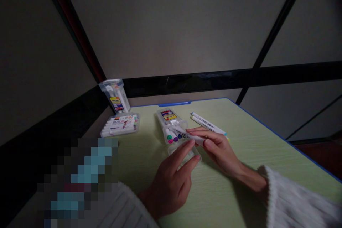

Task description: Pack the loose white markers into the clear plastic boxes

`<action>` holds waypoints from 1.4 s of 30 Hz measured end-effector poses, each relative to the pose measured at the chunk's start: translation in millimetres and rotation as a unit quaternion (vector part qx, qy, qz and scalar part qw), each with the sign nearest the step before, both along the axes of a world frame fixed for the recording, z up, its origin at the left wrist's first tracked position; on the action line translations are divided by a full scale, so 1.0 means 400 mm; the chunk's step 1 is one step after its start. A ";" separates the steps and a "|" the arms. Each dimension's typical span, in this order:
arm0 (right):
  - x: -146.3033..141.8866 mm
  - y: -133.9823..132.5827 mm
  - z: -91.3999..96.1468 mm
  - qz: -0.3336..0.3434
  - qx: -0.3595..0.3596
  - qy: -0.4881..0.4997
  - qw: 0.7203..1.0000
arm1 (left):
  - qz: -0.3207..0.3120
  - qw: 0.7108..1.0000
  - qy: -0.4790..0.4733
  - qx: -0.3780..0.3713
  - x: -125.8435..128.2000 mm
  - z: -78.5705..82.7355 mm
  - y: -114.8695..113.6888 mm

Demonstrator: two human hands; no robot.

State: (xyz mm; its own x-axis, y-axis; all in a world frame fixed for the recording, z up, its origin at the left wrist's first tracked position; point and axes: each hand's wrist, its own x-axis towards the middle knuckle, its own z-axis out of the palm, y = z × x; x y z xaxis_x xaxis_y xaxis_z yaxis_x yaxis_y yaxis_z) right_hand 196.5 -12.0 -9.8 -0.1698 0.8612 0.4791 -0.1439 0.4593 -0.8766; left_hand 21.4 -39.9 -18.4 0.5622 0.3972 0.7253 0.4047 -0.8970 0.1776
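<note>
My right hand (223, 149) pinches a white marker pen (196, 139) between thumb and fingers. The marker slants into the mouth of a clear plastic marker box (173, 117), which lies on its side. Inside, marker ends in green, pink, purple and dark blue face me. The box's hinged lid (197, 156) hangs open onto the table. My left hand (173, 178) is over this lid, index and another finger stretched out and apart. Its index fingertip is close to the held marker; whether they touch I cannot tell. Some of its fingers are hidden.
Two loose markers (210, 123), with blue and yellow ends, lie beyond my right hand on the pale green table (256, 142). At the back left, one marker box (116, 96) stands upright and another (120, 124) lies flat. Wall panels rise behind. A pixelated patch covers the lower left.
</note>
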 end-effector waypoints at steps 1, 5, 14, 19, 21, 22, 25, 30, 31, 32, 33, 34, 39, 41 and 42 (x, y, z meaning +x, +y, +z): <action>-0.002 -0.001 0.001 0.004 -0.004 0.004 1.000 | 0.000 1.000 0.001 -0.001 0.000 -0.001 0.000; -0.006 -0.005 0.001 0.024 -0.037 0.021 0.999 | -0.007 1.000 0.007 -0.013 0.000 -0.002 0.002; -0.008 -0.010 0.001 0.059 -0.097 0.049 0.992 | 0.002 0.999 0.003 -0.032 0.001 -0.007 0.005; -0.009 -0.016 0.003 0.097 -0.122 0.069 0.985 | 0.016 0.999 -0.006 -0.044 0.003 -0.008 0.006; -0.010 -0.015 0.002 0.111 -0.130 0.070 0.983 | 0.027 0.999 -0.010 -0.046 0.004 -0.007 0.006; -0.010 -0.015 0.001 0.115 -0.133 0.066 0.982 | 0.031 0.998 -0.013 -0.047 0.005 -0.007 0.006; -0.013 -0.014 0.000 0.110 -0.139 0.046 0.983 | 0.044 0.998 -0.023 -0.050 0.007 -0.007 0.006; -0.017 -0.015 0.002 0.087 -0.135 0.006 0.987 | 0.067 0.996 -0.020 -0.052 0.007 -0.011 0.005; -0.018 -0.015 0.002 0.083 -0.133 0.000 0.988 | 0.071 0.996 -0.019 -0.052 0.007 -0.012 0.005; -0.018 -0.015 0.003 0.079 -0.130 -0.004 0.988 | 0.073 0.996 -0.020 -0.052 0.006 -0.012 0.004; -0.019 -0.014 0.003 0.074 -0.125 -0.007 0.989 | 0.075 0.996 -0.022 -0.052 0.006 -0.013 0.004; -0.020 -0.014 0.002 0.067 -0.119 -0.010 0.991 | 0.076 0.996 -0.023 -0.052 0.006 -0.014 0.004; -0.026 -0.014 0.001 0.035 -0.076 -0.010 0.996 | 0.081 0.995 -0.036 -0.047 0.008 -0.014 0.003; -0.028 -0.014 0.000 0.032 -0.070 -0.009 0.997 | 0.085 0.994 -0.044 -0.047 0.010 -0.015 0.004; -0.028 -0.013 0.000 0.030 -0.067 -0.013 0.997 | 0.088 0.994 -0.047 -0.047 0.010 -0.015 0.004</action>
State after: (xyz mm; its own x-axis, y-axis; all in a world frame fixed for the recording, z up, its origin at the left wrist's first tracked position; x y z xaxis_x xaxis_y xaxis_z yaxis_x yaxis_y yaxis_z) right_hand 185.3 -17.4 -10.0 -0.2330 0.9055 0.3546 -0.1444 0.3283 -0.9335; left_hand 25.5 -38.3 -24.5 0.4094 0.5522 0.7263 0.5319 -0.7912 0.3017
